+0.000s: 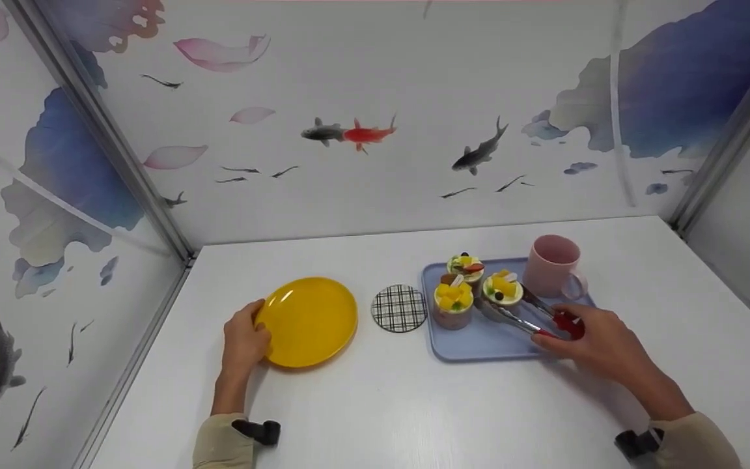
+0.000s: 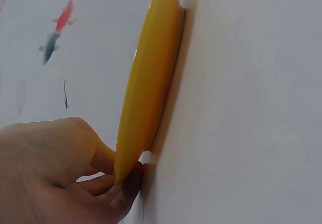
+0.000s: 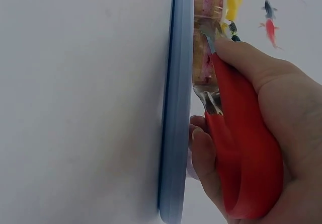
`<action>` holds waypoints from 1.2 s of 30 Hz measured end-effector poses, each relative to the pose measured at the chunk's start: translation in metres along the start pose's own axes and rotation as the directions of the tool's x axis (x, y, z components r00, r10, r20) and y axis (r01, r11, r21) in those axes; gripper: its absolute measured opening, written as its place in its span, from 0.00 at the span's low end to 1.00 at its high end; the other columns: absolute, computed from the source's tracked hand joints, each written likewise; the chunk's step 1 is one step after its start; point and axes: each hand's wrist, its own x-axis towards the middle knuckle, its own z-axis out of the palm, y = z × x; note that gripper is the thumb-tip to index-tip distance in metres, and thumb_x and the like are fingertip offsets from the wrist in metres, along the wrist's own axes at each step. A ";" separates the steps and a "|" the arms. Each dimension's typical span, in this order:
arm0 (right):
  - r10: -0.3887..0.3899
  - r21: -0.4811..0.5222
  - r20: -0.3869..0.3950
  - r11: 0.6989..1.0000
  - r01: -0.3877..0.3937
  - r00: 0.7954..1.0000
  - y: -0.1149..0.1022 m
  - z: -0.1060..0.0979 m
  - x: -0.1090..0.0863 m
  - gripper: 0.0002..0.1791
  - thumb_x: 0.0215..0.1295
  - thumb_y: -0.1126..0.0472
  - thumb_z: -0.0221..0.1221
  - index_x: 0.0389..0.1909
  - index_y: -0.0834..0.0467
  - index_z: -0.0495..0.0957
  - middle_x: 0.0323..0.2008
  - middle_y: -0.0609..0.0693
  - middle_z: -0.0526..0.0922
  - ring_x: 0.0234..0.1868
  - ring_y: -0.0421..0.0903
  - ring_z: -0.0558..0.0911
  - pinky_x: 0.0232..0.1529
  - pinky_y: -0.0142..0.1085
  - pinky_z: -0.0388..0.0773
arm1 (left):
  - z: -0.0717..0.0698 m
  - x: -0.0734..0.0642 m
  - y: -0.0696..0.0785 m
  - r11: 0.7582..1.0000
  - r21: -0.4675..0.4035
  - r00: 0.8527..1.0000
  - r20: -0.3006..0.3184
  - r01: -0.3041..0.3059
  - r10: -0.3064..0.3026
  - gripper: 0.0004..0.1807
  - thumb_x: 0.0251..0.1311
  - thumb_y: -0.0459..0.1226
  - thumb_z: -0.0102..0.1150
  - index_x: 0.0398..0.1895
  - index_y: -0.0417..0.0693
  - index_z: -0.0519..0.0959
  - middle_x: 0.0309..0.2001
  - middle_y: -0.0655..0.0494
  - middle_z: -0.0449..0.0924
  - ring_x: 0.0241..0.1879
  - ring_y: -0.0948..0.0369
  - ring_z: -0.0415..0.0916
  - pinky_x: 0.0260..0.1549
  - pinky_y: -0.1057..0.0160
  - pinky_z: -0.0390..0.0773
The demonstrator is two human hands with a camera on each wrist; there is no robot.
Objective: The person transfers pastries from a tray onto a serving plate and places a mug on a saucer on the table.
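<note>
A yellow plate (image 1: 310,322) lies on the table, and my left hand (image 1: 245,335) pinches its left rim, thumb on top and fingers beneath. In my right hand (image 1: 606,342) is a pair of metal tongs (image 3: 251,148) with red grips. The arms of the tongs reach around the right-hand dessert cup (image 1: 503,290), one on each side, as the right wrist view also shows. That cup is topped with yellow fruit and a dark berry. Two more dessert cups stand close by, a front one (image 1: 453,305) with yellow cubes and a rear one (image 1: 465,268) with a red slice.
The cups stand on a blue tray (image 1: 472,348), with a pink mug (image 1: 551,267) at its back right corner. Between plate and tray lies a round checked coaster (image 1: 399,308). White walls (image 1: 375,65) painted with fish enclose the table's back and sides.
</note>
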 end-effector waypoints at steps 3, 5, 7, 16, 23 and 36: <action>0.006 0.008 0.004 1.000 -0.006 1.000 0.001 0.001 0.001 0.46 0.58 0.28 0.74 0.63 0.60 0.82 0.41 0.52 0.84 0.45 0.50 0.79 0.35 0.30 0.80 | 0.001 0.001 0.000 1.000 0.005 1.000 0.007 0.003 -0.003 0.35 0.72 0.21 0.49 0.82 0.36 0.64 0.80 0.34 0.67 0.76 0.40 0.69 0.81 0.41 0.66; 0.005 0.014 0.005 1.000 -0.005 1.000 0.002 0.001 0.002 0.44 0.58 0.29 0.74 0.61 0.61 0.82 0.41 0.51 0.84 0.44 0.50 0.79 0.35 0.29 0.79 | 0.002 0.002 0.000 1.000 0.010 1.000 0.006 0.000 0.000 0.34 0.73 0.21 0.49 0.82 0.36 0.64 0.80 0.34 0.67 0.77 0.40 0.69 0.81 0.41 0.66; 0.007 0.020 0.005 1.000 -0.007 1.000 0.003 0.001 0.002 0.42 0.58 0.30 0.75 0.59 0.60 0.83 0.40 0.50 0.84 0.44 0.49 0.79 0.34 0.29 0.79 | 0.002 0.003 0.000 1.000 0.016 1.000 0.004 -0.005 0.005 0.34 0.73 0.21 0.49 0.82 0.35 0.64 0.80 0.33 0.67 0.78 0.39 0.68 0.82 0.40 0.66; -0.004 0.040 -0.004 0.999 0.005 1.000 0.003 0.003 0.003 0.40 0.57 0.32 0.76 0.57 0.60 0.84 0.41 0.51 0.84 0.45 0.50 0.78 0.35 0.29 0.79 | 0.001 0.003 0.000 1.000 0.016 1.000 0.004 -0.023 0.023 0.34 0.71 0.20 0.48 0.81 0.34 0.65 0.79 0.33 0.67 0.78 0.39 0.68 0.82 0.40 0.65; -0.012 0.037 -0.013 0.999 0.012 1.000 0.005 0.003 0.003 0.34 0.58 0.34 0.76 0.52 0.58 0.86 0.36 0.48 0.82 0.43 0.49 0.78 0.32 0.28 0.79 | 0.000 0.002 0.000 1.000 0.004 1.000 0.015 -0.013 0.013 0.35 0.71 0.21 0.48 0.82 0.36 0.63 0.80 0.34 0.66 0.78 0.39 0.67 0.83 0.40 0.64; -0.017 0.033 -0.003 0.999 0.017 1.000 0.005 0.004 0.004 0.37 0.59 0.33 0.75 0.56 0.59 0.88 0.31 0.47 0.80 0.40 0.49 0.77 0.27 0.29 0.74 | -0.002 0.003 -0.002 1.000 0.008 1.000 0.009 -0.001 0.001 0.35 0.72 0.21 0.48 0.83 0.35 0.62 0.80 0.34 0.66 0.78 0.39 0.68 0.82 0.40 0.64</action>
